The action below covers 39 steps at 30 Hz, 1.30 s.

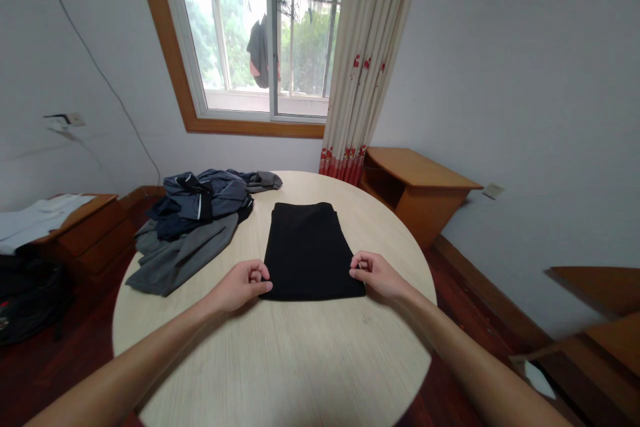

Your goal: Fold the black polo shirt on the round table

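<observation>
A black garment (309, 250), folded into a flat, neat block, lies in the middle of the round table (300, 360). Its kind cannot be made out from the folded shape. My left hand (245, 283) pinches the near left edge between thumb and fingers. At the near right edge, my right hand (377, 273) does the same, thumb and forefinger closed on the cloth. Both hands rest close to the tabletop, and the cloth between them lies smooth.
A loose pile of grey and navy clothes (205, 203) covers the table's far left. Beyond the table are a brown wooden cabinet (425, 180), a long curtain (367, 60) and a window. A nightstand (100, 233) and a black bag (33, 297) stand at left.
</observation>
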{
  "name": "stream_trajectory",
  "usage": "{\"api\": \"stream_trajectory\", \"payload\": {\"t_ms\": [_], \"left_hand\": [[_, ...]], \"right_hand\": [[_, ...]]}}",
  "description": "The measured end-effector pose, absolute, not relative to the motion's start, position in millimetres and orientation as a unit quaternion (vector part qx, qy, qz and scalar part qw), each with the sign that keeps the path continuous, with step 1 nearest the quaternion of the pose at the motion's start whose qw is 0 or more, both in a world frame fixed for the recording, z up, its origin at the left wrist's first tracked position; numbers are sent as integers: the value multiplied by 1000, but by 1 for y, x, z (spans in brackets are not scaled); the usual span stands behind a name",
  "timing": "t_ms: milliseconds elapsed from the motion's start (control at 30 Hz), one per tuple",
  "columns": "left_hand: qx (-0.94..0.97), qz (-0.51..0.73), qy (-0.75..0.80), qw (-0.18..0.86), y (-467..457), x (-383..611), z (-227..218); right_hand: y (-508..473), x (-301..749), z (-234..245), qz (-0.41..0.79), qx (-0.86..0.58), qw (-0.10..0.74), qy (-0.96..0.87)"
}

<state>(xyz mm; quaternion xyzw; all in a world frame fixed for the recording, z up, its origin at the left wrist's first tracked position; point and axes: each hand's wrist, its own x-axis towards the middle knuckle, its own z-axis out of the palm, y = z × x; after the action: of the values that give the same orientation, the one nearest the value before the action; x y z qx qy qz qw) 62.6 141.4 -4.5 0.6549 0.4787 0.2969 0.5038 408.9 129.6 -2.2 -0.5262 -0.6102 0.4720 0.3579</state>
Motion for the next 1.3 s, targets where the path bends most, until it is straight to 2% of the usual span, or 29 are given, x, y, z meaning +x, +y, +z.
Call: {"api": "stream_trajectory", "payload": {"t_ms": [100,300,433,500,567,700,833,933,1033,1167,1300], "left_hand": [[662,274,484,502,138,63,-3],[693,203,497,481,116,60,-1],[662,22,414,625,118,45,13],[629,-50,378,678,141,38,21],[605,0,415,679,175,34,25],[572,251,549,555,242,43,15],[574,328,584,471,271,55,-5],[580,345,581,455,277,58,-17],[579,369,569,453,280,62,-23],[551,383,573,470,280,70,-25],[514,422,543,513,277,73,-25]], "right_hand": [[125,411,0,437,-530,349,-638],[115,422,6,455,-557,180,-671],[121,436,27,572,-474,10,-669],[139,441,41,603,-457,-10,-654],[166,439,50,577,-497,63,-645],[229,417,40,450,-608,251,-605],[266,391,3,380,-622,379,-571],[277,383,-26,334,-622,427,-564],[283,382,-42,300,-609,441,-587],[286,380,-47,295,-576,471,-599],[287,377,-43,310,-535,545,-567]]}}
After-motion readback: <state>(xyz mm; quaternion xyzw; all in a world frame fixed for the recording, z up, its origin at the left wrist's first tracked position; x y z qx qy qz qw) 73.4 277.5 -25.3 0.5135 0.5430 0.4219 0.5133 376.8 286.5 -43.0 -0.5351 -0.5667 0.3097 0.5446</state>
